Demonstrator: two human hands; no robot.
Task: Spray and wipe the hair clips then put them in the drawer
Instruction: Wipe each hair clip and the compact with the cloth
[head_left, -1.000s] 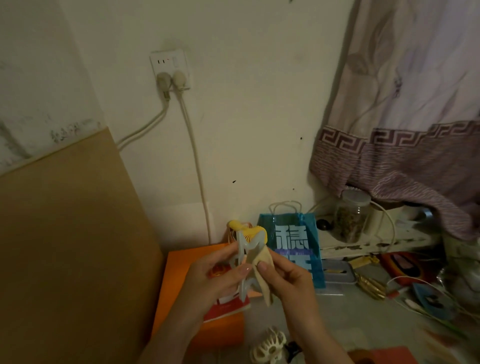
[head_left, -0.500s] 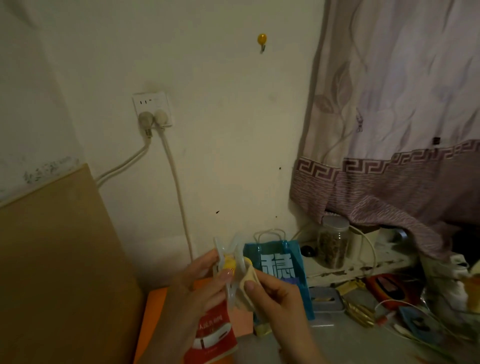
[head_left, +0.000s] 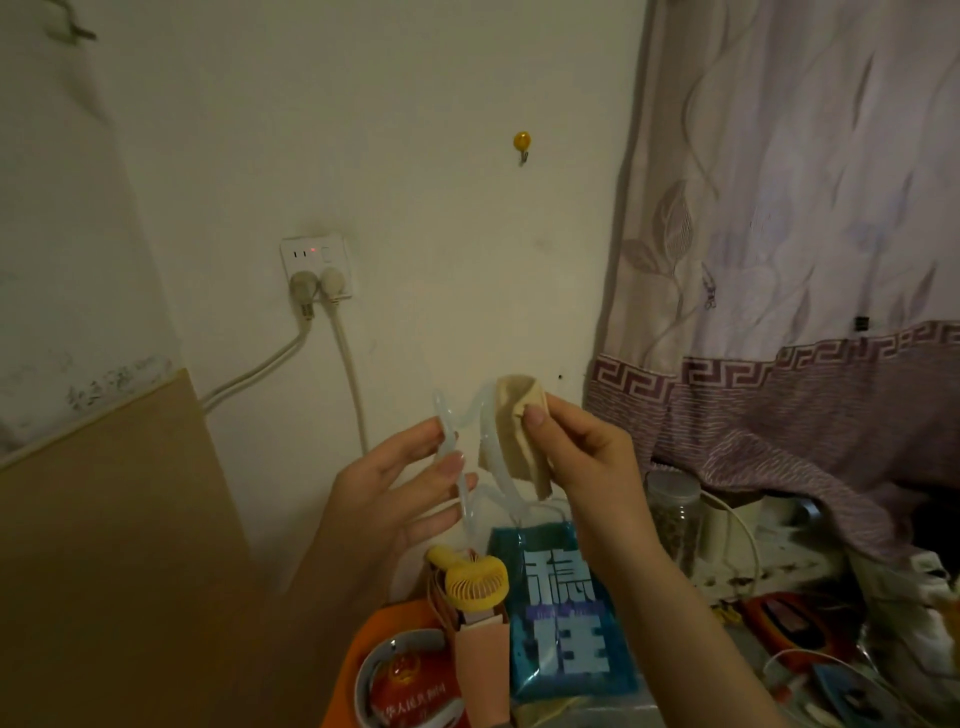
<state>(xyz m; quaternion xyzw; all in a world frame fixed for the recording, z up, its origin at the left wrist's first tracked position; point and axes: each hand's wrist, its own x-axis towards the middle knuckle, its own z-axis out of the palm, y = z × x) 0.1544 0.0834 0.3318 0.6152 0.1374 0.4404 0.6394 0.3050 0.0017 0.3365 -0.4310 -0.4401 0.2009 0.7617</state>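
Both hands are raised in front of the wall, working on one clear hair clip (head_left: 470, 467). The left hand (head_left: 400, 483) pinches one arm of the clip between thumb and fingertips, its grip closed on that arm, while the right hand (head_left: 582, 452) pinches a small tan cloth (head_left: 519, 426) around the clip's other arm, thumb pressed on the fabric. The clip is held in the air, well above the cluttered surface (head_left: 597, 714), not resting on anything. Judging by this, the wiping of this clip is under way, so I would put the job somewhere in its middle. I cannot see a spray bottle or a drawer from here, so whether the spraying is finished I cannot tell, and the putting away looks not yet done. No other clips show in view, so how many are left is unclear. Below the hands stand a little yellow fan (head_left: 475, 582) and a blue bag (head_left: 566, 623), with a glass jar (head_left: 675, 514) off to the right, under the curtain (head_left: 800, 260).
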